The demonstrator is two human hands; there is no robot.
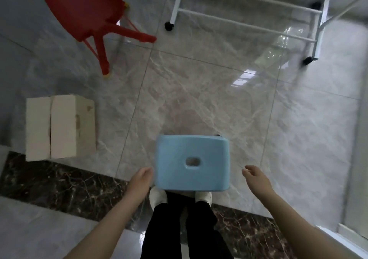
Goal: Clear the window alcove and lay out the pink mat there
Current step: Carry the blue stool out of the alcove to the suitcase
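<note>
A light blue plastic stool (192, 163) with an oval hole in its seat stands on the marble floor just in front of my white shoes. My left hand (141, 179) is at the stool's left edge, fingers relaxed and right beside the seat; whether they touch it is unclear. To the right of the stool my right hand (255, 179) hovers with loose fingers, a clear gap away from the seat, holding nothing. No pink mat shows in this view.
A red plastic stool (87, 10) stands at the far left. A closed pale cardboard box (59, 126) sits on the floor to the left. A white metal frame on castors (247, 23) stands at the far right. A dark marble strip (59, 185) crosses the floor under my feet.
</note>
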